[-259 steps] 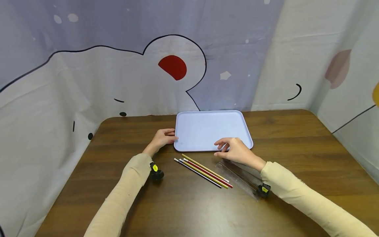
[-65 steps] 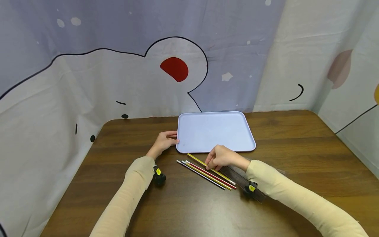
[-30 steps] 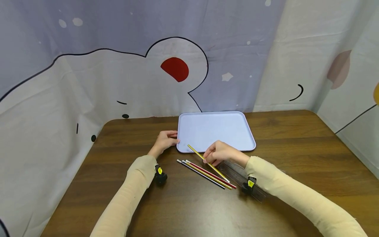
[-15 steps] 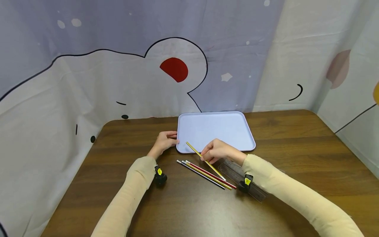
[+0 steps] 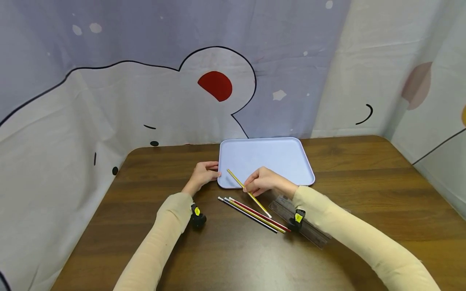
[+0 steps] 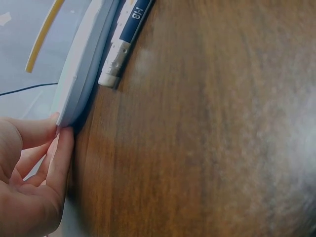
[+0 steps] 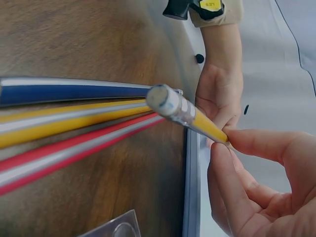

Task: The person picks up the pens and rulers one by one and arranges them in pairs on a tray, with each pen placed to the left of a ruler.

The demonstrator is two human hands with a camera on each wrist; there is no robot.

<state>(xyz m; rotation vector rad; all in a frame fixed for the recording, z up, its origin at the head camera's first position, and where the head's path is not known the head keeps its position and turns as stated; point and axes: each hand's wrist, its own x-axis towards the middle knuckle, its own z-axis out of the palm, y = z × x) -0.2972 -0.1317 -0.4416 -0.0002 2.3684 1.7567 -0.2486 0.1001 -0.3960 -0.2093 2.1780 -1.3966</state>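
Note:
My left hand (image 5: 201,176) pinches the left rim of the pale lilac tray (image 5: 269,155), thumb on top and fingers against the outside, as the left wrist view shows. Between right thumb and fingertips, my right hand (image 5: 263,180) holds a yellow pencil (image 5: 235,178) near its middle. That pencil slants across the tray's front rim; its plain end overlaps the tray and its white eraser (image 7: 163,101) points back toward me. Just in front of the tray lie a dark blue pencil (image 5: 247,215), another yellow pencil (image 5: 255,214) and a red pencil (image 5: 276,223), side by side.
A clear plastic ruler (image 5: 314,234) lies on the wooden table (image 5: 225,258), partly hidden under my right wrist. Behind the table's far edge hangs a printed curtain (image 5: 164,105), close to the back of the tray.
My right hand, free in the oldest frame, took hold of the farthest yellow pencil and has carried it leftward and away from me over the tray's edge. The left hand stays at the rim.

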